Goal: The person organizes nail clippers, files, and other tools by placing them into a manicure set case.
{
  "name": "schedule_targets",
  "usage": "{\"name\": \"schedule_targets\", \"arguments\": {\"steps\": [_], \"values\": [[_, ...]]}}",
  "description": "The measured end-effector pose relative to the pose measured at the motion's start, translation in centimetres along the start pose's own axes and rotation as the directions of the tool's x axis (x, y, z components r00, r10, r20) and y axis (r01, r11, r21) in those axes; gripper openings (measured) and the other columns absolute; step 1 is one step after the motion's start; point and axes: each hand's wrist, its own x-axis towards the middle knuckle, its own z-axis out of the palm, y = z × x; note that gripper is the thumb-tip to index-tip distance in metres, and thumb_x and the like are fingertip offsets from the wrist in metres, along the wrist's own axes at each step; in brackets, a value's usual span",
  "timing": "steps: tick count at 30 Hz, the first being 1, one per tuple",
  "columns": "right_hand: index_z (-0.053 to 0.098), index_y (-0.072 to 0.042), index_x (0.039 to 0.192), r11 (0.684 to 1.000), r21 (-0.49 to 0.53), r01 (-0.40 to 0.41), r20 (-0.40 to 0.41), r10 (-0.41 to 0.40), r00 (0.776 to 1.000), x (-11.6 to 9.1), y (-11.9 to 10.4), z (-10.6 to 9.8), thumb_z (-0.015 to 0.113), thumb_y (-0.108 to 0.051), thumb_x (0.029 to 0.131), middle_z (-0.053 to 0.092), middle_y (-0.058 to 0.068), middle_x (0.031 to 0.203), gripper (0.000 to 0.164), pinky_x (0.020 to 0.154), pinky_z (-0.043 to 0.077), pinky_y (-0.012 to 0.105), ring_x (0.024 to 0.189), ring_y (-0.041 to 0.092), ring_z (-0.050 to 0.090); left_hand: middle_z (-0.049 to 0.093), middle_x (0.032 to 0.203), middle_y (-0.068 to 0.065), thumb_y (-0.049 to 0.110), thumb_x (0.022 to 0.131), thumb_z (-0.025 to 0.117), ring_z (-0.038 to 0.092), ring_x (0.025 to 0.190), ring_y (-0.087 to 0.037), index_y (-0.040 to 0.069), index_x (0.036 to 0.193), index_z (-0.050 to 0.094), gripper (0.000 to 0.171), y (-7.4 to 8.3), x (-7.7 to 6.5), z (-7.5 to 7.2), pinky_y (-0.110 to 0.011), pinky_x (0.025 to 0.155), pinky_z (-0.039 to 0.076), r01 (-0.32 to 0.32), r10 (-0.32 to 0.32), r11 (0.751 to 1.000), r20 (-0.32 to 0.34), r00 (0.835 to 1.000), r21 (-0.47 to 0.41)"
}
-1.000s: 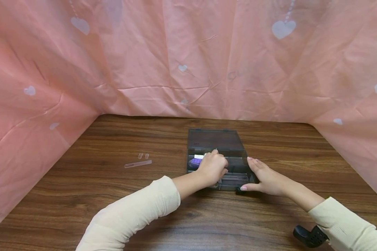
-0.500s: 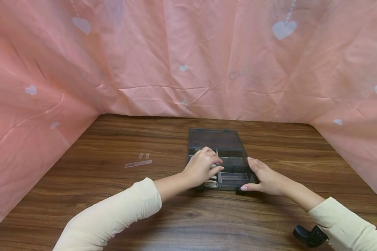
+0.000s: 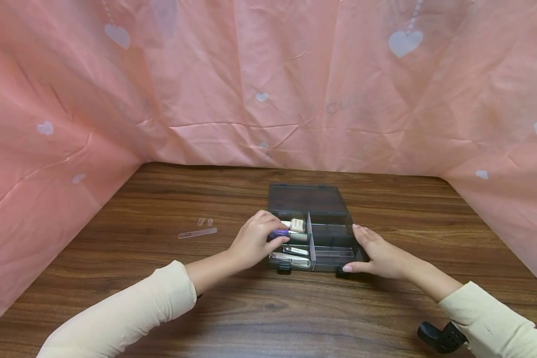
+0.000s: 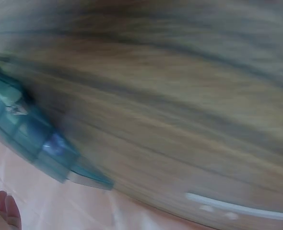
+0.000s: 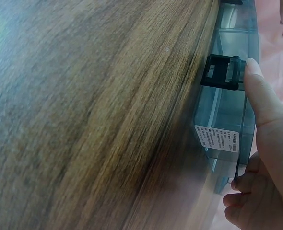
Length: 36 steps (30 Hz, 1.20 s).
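Note:
A dark see-through plastic compartment box [image 3: 333, 231] stands on the table with its lid [image 3: 306, 199] laid back. My left hand [image 3: 254, 239] is over its left edge, fingers loosely bent and holding nothing; the left wrist view shows the fingers apart from the box. Left compartments hold a cream nail polish bottle [image 3: 298, 225], a purple-ended item [image 3: 278, 233] partly behind my fingers, a nail clipper [image 3: 296, 251] and a long slim metal item. My right hand [image 3: 380, 254] grips the box's right side, thumb near a black latch [image 5: 223, 72] and fingers round the corner.
A clear plastic strip [image 3: 198, 233] and two small clear pieces [image 3: 210, 222] lie left of the box. A black perforated object [image 3: 443, 338] is by the right sleeve. A pink curtain [image 3: 268, 74] with hearts borders the wooden table [image 3: 250, 318].
My left hand has moved left from the middle of the box to its left edge, uncovering the cream bottle and the nail clipper. My right hand has stayed in place.

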Motion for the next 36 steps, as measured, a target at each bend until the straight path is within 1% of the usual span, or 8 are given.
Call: {"name": "schedule_targets", "arguments": {"steps": [7,13,17,24,30,36], "values": [[0.023,0.016,0.138,1.0,-0.003,0.004,-0.002,-0.004,1.0,0.0,0.0,0.0,0.065,-0.056,0.077,0.024,0.036,0.144,0.104,0.104,0.024,0.062,0.132,0.052,0.022,0.07,0.09,-0.002,0.018,0.077,0.075,0.058,0.093,-0.018,0.007,0.09,0.071,0.017,-2.0,-2.0,-1.1,-0.033,0.081,0.05,0.076,-0.076,0.997,-0.027,0.997,-0.004],[0.022,0.015,0.139,1.0,0.004,-0.008,0.008,0.008,1.0,0.0,0.0,-0.1,0.064,-0.057,0.077,0.022,0.035,0.145,0.105,0.105,0.023,0.062,0.133,0.052,0.02,0.069,0.088,-0.004,0.017,0.074,0.077,0.057,0.091,-0.019,0.006,0.089,0.071,0.02,-3.4,-3.5,-1.9,-0.034,0.076,0.05,0.114,-0.115,0.993,-0.069,0.991,-0.01],[0.021,0.014,0.14,1.0,0.009,-0.015,0.014,0.015,1.0,-0.1,-0.1,-0.1,0.064,-0.058,0.077,0.022,0.035,0.145,0.105,0.105,0.023,0.063,0.133,0.052,0.019,0.069,0.088,-0.004,0.018,0.073,0.077,0.057,0.09,-0.019,0.006,0.089,0.071,0.021,-4.5,-4.6,-2.3,-0.034,0.074,0.05,0.144,-0.145,0.989,-0.092,0.985,-0.008],[0.021,0.015,0.139,1.0,0.009,-0.013,0.01,0.013,1.0,-0.1,-0.1,-0.1,0.064,-0.057,0.077,0.022,0.035,0.145,0.105,0.104,0.023,0.063,0.133,0.052,0.02,0.069,0.093,-0.006,0.019,0.073,0.077,0.058,0.092,-0.021,0.004,0.093,0.07,0.026,-6.2,-6.3,-3.3,-0.036,0.077,0.05,0.214,-0.211,0.976,-0.082,0.974,0.028],[0.022,0.015,0.139,1.0,0.007,-0.009,0.005,0.009,1.0,-0.1,-0.1,0.0,0.064,-0.057,0.077,0.023,0.035,0.145,0.104,0.104,0.023,0.062,0.133,0.052,0.02,0.069,0.093,-0.008,0.018,0.073,0.077,0.058,0.093,-0.023,0.003,0.093,0.07,0.026,-7.5,-7.4,-4.2,-0.036,0.075,0.051,0.241,-0.236,0.969,-0.086,0.968,0.047],[0.021,0.015,0.14,1.0,0.009,-0.012,0.009,0.012,1.0,-0.1,-0.1,0.0,0.064,-0.057,0.077,0.022,0.035,0.145,0.104,0.105,0.023,0.062,0.133,0.052,0.019,0.069,0.099,-0.012,0.016,0.073,0.077,0.058,0.098,-0.027,0.001,0.095,0.069,0.028,-8.8,-8.4,-4.9,-0.044,0.083,0.05,0.291,-0.286,0.955,-0.085,0.955,0.063]]}}
